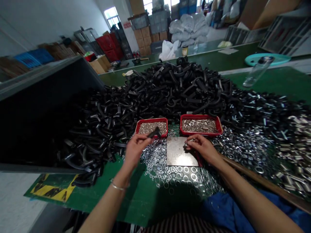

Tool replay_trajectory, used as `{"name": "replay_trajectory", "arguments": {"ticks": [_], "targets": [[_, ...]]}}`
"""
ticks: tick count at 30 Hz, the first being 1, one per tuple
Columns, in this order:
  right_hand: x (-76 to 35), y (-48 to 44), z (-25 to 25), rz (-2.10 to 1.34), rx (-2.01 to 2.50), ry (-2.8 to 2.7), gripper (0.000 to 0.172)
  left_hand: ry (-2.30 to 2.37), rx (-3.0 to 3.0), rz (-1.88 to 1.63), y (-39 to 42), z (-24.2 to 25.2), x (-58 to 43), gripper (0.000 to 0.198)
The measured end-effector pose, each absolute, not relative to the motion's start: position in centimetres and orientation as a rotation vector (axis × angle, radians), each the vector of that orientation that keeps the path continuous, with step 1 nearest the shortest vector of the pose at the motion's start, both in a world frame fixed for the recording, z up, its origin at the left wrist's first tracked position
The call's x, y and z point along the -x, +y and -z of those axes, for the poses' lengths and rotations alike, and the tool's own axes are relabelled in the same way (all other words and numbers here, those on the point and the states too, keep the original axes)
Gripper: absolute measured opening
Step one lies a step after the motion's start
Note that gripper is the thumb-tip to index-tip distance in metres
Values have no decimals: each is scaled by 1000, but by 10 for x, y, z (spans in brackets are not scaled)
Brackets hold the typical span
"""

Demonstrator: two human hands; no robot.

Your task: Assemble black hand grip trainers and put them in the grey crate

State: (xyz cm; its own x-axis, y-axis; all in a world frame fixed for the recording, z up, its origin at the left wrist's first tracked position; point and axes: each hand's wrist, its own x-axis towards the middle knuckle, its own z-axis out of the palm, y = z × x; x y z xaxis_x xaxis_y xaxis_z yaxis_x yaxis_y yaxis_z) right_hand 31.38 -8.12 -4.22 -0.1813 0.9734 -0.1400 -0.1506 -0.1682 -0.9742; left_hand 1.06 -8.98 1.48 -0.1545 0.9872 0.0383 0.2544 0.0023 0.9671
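Note:
My left hand [138, 145] pinches a black handle-like part [155, 132] in front of the left red tray [137, 127], which holds many tiny metal pieces. Above the right side of a square metal plate [178, 152], my right hand [200, 145] has its fingers closed on a small shiny metal piece [191, 140], too small to name surely. Behind that hand stands the right red tray [220, 124], filled with small pins and springs. Loose metal rings [186, 170] lie around the plate on the green table.
A large heap of black parts [175, 87] rises behind the trays. At left, a dark bin [48, 74] lies tipped with black parts spilling out. Metal sleeves [293, 155] lie far right, and a wooden strip [255, 176] runs beside my right forearm. A clear bottle [257, 72] stands behind.

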Motion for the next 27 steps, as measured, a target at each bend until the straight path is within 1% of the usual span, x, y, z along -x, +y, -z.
{"name": "replay_trajectory", "arguments": {"ticks": [3,7,9,12,14,16,19,24,27], "targets": [[-289,-89,39,-1497,1092,-932,32,1104,-1002,-1132,-128,17,-89,28],[-271,-105,33,-1391,1133,-1006,28,896,-1069,-890,-150,41,-142,43],[-276,-111,28,-1307,1176,-1105,26,872,-1158,-848,-150,42,-143,47],[-293,-116,23,-1230,1218,-1091,29,944,-1134,-971,-145,39,-126,39],[-302,-120,23,-1314,1222,-1021,34,1005,-1051,-1032,-140,41,-115,38],[-303,-126,24,-1420,1220,-967,36,1034,-1000,-1032,-137,45,-109,43],[-292,-136,28,-1477,1209,-961,35,1052,-991,-1027,-134,52,-113,44],[-279,-141,32,-1328,1227,-1086,30,966,-852,-1077,-134,53,-132,42],[-287,-137,32,-1218,1244,-1273,26,783,-741,-922,-140,44,-135,44]]}}
